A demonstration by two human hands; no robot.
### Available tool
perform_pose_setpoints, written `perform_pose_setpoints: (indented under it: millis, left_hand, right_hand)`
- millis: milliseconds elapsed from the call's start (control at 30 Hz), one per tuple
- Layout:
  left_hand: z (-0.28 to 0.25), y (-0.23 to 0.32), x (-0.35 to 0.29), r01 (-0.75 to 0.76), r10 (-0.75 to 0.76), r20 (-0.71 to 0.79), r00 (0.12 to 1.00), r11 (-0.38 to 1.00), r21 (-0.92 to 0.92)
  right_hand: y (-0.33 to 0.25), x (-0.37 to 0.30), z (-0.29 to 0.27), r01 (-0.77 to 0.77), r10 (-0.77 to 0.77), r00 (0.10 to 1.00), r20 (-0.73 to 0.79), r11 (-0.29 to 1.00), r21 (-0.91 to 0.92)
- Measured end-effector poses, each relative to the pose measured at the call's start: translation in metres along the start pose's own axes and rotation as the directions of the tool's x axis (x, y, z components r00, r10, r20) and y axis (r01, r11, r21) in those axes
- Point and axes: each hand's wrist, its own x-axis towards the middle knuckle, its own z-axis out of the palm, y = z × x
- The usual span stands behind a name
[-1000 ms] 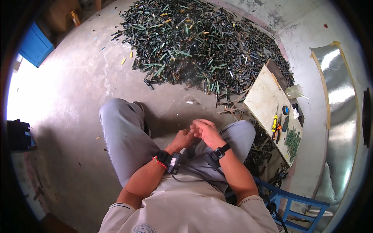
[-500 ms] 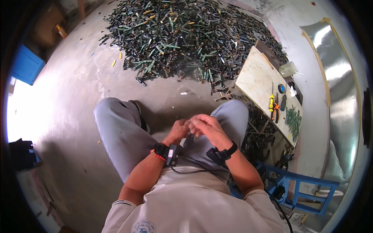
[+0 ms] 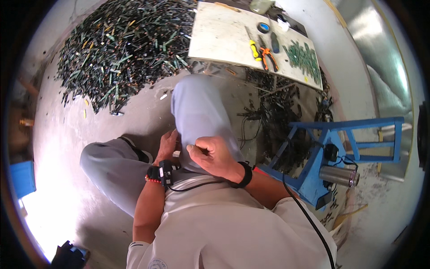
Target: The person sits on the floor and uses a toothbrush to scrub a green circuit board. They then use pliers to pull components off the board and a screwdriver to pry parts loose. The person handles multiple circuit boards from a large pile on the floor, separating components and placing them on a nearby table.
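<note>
My left hand (image 3: 167, 144) is low between my legs, close to the inner side of my right leg. Its fingers look curled, and a small pale patch shows beside them; whether they grip it is unclear. Over my right thigh, my right hand (image 3: 211, 156) is closed with the thumb laid on top, and anything inside is hidden. The two hands are apart. Both wrists wear black straps; the left also carries a small dark box (image 3: 166, 173) with a cable and a red bead bracelet (image 3: 152, 180).
Ahead lies a large heap of dark strips (image 3: 130, 49). A pale board table (image 3: 224, 33) bears orange-handled pliers (image 3: 268, 59), a yellow-handled screwdriver (image 3: 255, 50), a tape roll (image 3: 263, 28) and green strips (image 3: 303, 58). At right, a blue stool (image 3: 309, 177) carries a metal flask (image 3: 338, 175).
My hands have come apart; the right one has closed over my thigh, the left has sunk beside the leg. The view has swung right, bringing the table and blue stool further in.
</note>
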Motion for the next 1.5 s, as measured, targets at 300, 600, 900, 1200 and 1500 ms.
perform_pose_setpoints:
  millis: [300, 600, 900, 1200, 1500]
  left_hand:
    - [0.014, -0.014, 0.008, 0.101, -0.1, -0.111, 0.989, 0.995, 0.004]
    - [0.004, -0.046, 0.037, -0.028, 0.031, -0.113, 0.993, 0.999, 0.034]
    - [0.009, -0.039, 0.034, -0.109, 0.135, -0.173, 0.976, 0.983, 0.15]
    - [0.034, -0.031, 0.023, -0.18, 0.217, -0.265, 0.94, 0.971, 0.157]
    - [0.029, -0.013, 0.003, -0.122, 0.148, -0.253, 0.956, 0.986, 0.115]
  right_hand:
    - [0.028, -0.009, -0.036, -0.08, 0.115, 0.969, -0.221, 0.984, 0.16]
    - [-0.034, -0.022, -0.068, 0.369, -0.35, 0.826, -0.442, 0.928, -0.047]
    - [-0.136, -0.051, -0.094, 0.862, -0.63, 0.431, -0.646, 0.498, 0.091]
    - [-0.188, -0.034, -0.087, 0.789, -0.596, 0.59, -0.545, 0.57, 0.231]
    - [-0.152, -0.033, -0.076, 0.898, -0.802, 0.429, -0.416, 0.427, 0.103]
